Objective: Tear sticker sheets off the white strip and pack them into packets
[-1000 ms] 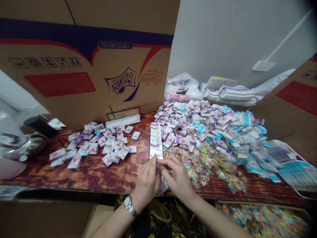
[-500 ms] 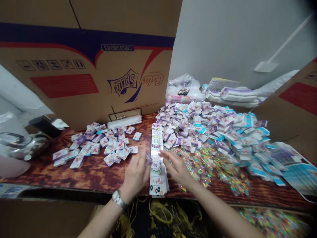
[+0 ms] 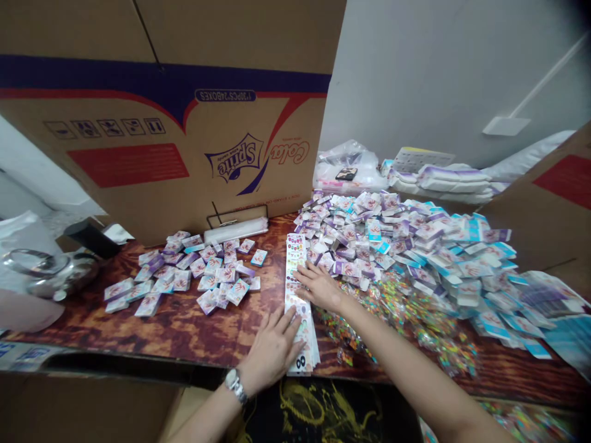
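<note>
- left hand point(image 3: 272, 351): open, flat on the lower sticker strip point(image 3: 296, 258), no grip
- right hand point(image 3: 318, 286): open, fingertips on the strip's upper part
- packets point(image 3: 392, 240) just beyond right hand
- risk: a hand shift slides the strip off the counter point(image 3: 184, 332) edge

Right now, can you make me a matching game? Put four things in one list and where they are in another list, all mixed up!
Things:
1. watch
2. long printed strip
3. silver pot
4. big cardboard box

Places:
a. left end of the table
b. under the left hand and touched by the right hand
c. standing behind the table
d. on the left arm

Pairs: 1-d, 2-b, 3-a, 4-c
</note>
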`<action>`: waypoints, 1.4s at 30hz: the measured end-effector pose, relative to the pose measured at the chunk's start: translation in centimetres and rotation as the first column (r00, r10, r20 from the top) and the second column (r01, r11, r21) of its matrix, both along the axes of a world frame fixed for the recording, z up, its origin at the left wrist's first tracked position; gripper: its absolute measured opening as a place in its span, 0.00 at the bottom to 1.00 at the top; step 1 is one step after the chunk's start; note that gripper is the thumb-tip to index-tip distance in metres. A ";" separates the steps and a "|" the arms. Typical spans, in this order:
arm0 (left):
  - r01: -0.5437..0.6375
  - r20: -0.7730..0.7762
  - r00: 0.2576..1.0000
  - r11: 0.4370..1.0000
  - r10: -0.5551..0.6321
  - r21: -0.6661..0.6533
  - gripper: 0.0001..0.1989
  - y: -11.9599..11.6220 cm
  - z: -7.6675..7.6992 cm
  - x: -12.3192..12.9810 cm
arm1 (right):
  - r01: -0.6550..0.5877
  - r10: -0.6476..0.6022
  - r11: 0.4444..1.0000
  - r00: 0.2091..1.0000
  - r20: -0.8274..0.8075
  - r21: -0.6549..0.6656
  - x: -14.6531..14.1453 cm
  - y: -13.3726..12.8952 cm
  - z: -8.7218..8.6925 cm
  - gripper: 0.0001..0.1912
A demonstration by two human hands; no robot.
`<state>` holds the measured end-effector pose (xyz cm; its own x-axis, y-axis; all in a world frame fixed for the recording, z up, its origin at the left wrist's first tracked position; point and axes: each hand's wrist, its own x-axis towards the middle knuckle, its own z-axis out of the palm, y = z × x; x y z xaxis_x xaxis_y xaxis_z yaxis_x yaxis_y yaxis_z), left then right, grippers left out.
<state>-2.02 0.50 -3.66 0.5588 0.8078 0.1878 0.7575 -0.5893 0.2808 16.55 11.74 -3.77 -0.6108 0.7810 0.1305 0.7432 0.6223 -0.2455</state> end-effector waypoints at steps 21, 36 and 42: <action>0.502 0.510 -0.009 0.444 0.860 -0.742 0.17 1.1 6.0 1.2 | -0.274 0.241 0.962 0.867 -0.436 -0.012 1.1 -11.8 10.5 0.15; 0.542 0.579 0.131 0.430 0.805 -0.721 0.14 0.0 5.5 1.8 | -0.086 0.262 0.916 0.867 -0.424 0.391 0.2 -9.7 8.3 0.18; 0.768 0.470 -0.040 0.329 0.882 -0.550 0.21 0.3 5.8 1.7 | -0.167 0.268 0.867 0.950 -0.159 0.470 -0.4 -11.1 6.5 0.19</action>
<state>-0.35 0.79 2.12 0.4774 0.8217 -0.3111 -0.6626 0.5692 0.4868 16.14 0.59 2.71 -0.6761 0.4583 0.5769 0.5378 0.8422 -0.0388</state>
